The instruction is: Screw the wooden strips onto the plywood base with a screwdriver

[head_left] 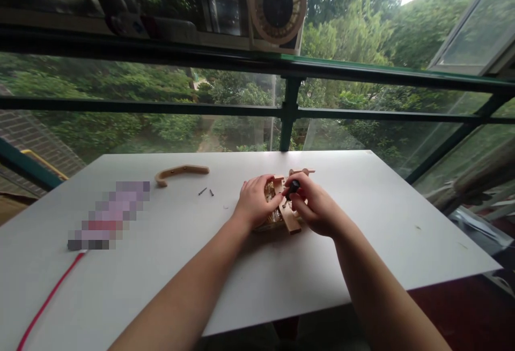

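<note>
A small wooden assembly [290, 219] rests on the white table, with a flat wooden strip lying across its top. My left hand [257, 200] wraps over the assembly's left side, its thumb reaching toward the strip. Between the fingers of my right hand [316, 203] is a screwdriver [294, 186] with a black handle. The tool points down at a screw [284, 205] in the strip; whether its tip sits in the screw head is too small to tell. My fingers hide much of the assembly's middle.
Left of my hands lie two loose screws [206, 191] and a curved wooden handle-shaped piece [183, 169]. A blurred-out flat object [110, 214] with a red cable [50, 297] occupies the table's left. A round fan [277, 5] stands beyond the green railing [161, 107].
</note>
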A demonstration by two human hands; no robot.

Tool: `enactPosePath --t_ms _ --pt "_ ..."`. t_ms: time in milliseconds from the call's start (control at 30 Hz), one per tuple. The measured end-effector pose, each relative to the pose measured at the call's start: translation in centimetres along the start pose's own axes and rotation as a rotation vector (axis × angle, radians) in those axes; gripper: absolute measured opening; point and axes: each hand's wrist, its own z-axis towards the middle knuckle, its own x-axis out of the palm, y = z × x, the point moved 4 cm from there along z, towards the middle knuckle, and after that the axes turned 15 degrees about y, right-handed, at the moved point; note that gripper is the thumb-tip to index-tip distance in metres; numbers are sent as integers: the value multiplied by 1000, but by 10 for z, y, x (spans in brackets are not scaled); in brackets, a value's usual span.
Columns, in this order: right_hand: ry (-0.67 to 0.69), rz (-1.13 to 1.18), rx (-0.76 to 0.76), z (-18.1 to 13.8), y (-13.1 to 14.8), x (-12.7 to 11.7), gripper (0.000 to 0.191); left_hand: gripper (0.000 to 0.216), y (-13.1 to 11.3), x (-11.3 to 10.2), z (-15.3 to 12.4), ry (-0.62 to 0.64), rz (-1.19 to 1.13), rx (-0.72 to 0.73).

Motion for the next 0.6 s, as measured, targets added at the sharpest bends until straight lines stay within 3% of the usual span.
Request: enactPosePath --t_ms 600 --pt "-120 93 21 -36 0 10 19 43 -16 -2 -11 -49 83 71"
